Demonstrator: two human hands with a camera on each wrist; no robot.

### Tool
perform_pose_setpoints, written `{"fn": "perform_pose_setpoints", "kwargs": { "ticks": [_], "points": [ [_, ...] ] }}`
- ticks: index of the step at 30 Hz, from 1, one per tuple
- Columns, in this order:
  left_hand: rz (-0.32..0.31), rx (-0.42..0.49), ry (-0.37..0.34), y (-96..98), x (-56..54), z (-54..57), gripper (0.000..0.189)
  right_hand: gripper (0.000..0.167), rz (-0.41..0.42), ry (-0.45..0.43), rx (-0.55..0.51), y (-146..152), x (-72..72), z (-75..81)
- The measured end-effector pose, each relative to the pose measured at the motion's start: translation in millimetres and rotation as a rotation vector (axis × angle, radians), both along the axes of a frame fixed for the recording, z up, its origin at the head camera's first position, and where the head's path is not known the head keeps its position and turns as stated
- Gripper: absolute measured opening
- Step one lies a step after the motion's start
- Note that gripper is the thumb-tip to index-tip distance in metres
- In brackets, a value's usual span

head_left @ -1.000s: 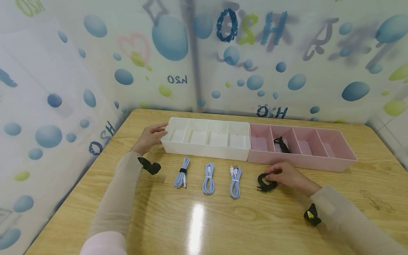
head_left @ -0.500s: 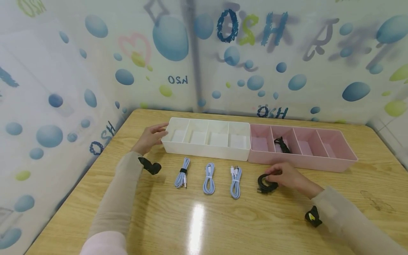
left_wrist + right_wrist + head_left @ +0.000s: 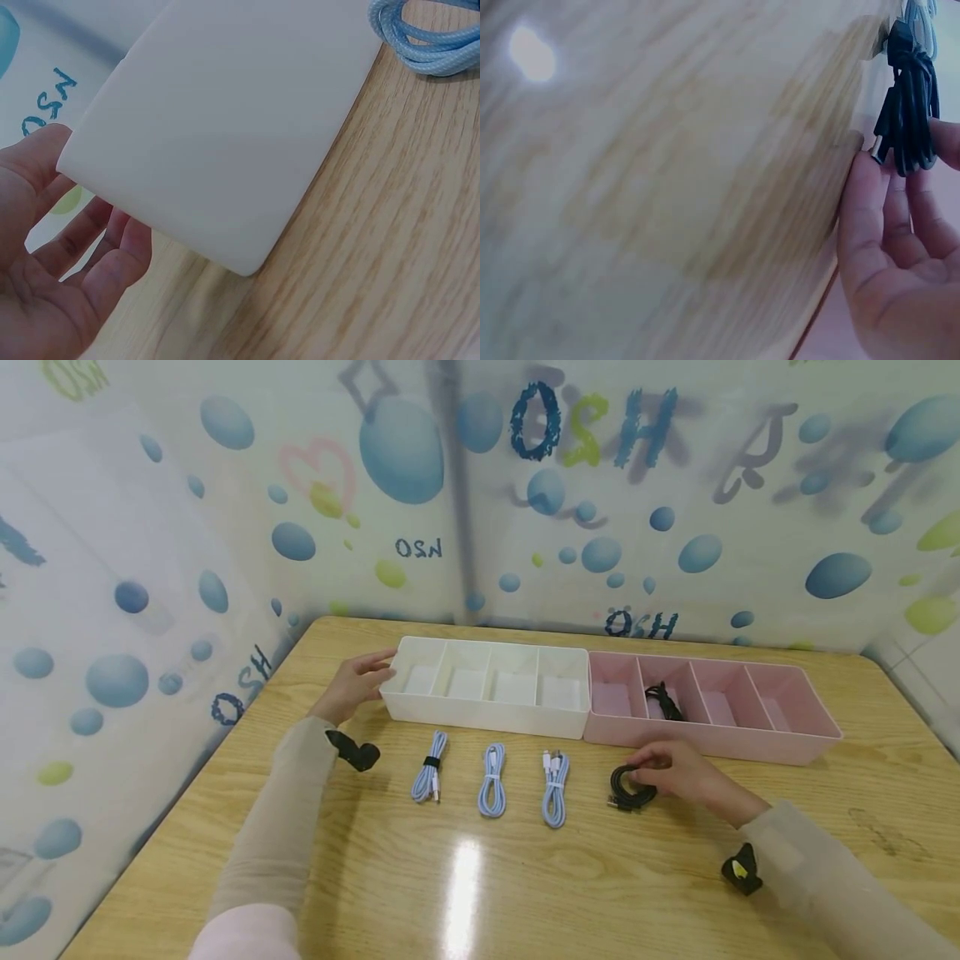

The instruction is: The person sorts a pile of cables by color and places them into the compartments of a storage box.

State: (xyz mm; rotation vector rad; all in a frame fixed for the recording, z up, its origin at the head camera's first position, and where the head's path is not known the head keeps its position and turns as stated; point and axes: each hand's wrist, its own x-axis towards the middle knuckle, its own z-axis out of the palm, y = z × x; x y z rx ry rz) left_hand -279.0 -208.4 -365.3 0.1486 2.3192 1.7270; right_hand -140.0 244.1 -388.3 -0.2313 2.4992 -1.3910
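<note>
My left hand [image 3: 351, 685] rests against the left end of a white divided box [image 3: 487, 710]. In the left wrist view its thumb is at the box's upper corner, and its loosely bent fingers [image 3: 120, 259] lie along the end wall. My right hand [image 3: 678, 774] pinches a coiled black cable [image 3: 633, 792] between thumb and fingers, in front of a pink divided box [image 3: 720, 739]. The right wrist view shows the black cable [image 3: 911, 112] bundled, with a metal plug end sticking out. Whether the coil touches the table is hard to tell.
Three light-blue cables lie in a row before the white box: a left one with a black strap [image 3: 427, 768], a middle one [image 3: 491, 781] and a right one [image 3: 554, 789]. Another black cable [image 3: 663, 700] lies in the pink box's second compartment. A patterned wall [image 3: 480, 527] stands behind the table.
The right hand has shifted very slightly to the right, and the black coil has shifted and turned a little with it. The left hand and both boxes stay where they were.
</note>
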Motion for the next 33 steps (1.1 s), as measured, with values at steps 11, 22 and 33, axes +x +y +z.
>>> {"fn": "perform_pose_setpoints", "kwargs": {
  "ticks": [11,22,33],
  "points": [
    [-0.018,0.004,0.007,4.4,9.0,10.7,0.048,0.036,-0.019,-0.089,-0.048,4,-0.8,1.0],
    [-0.008,-0.016,0.025,0.2,0.8,-0.7,0.048,0.044,-0.038,-0.157,-0.055,4,0.3,4.1],
    [-0.003,0.012,0.008,0.5,0.3,-2.1,0.048,0.048,-0.054,-0.197,-0.087,6,2.0,3.8]
  ]
}}
